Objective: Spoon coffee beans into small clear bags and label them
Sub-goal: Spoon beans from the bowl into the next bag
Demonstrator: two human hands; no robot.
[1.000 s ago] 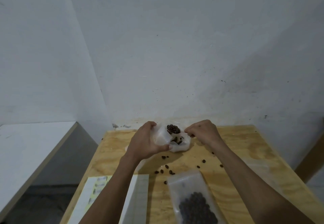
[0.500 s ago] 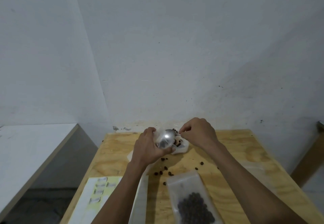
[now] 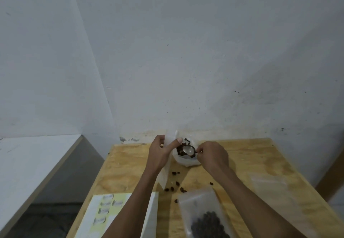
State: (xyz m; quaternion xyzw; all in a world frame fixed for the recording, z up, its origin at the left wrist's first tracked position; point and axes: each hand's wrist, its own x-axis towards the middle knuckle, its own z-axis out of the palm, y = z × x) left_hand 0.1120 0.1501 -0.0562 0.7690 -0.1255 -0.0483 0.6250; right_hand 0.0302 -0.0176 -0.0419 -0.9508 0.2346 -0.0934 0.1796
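At the far edge of the wooden table (image 3: 251, 155), the left hand (image 3: 161, 154) pinches a small clear bag (image 3: 168, 140) upright, while the right hand (image 3: 213, 155) grips a metal spoon (image 3: 188, 149) inside the white bag of coffee beans (image 3: 186, 160). Loose beans (image 3: 172, 188) lie between the forearms; a filled bag (image 3: 202, 213) and a label sheet (image 3: 104, 211) lie nearer.

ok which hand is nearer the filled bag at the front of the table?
Right. The right hand holds the spoon beyond the filled bag, its forearm passing just beside it. The left hand holds an empty bag farther left.
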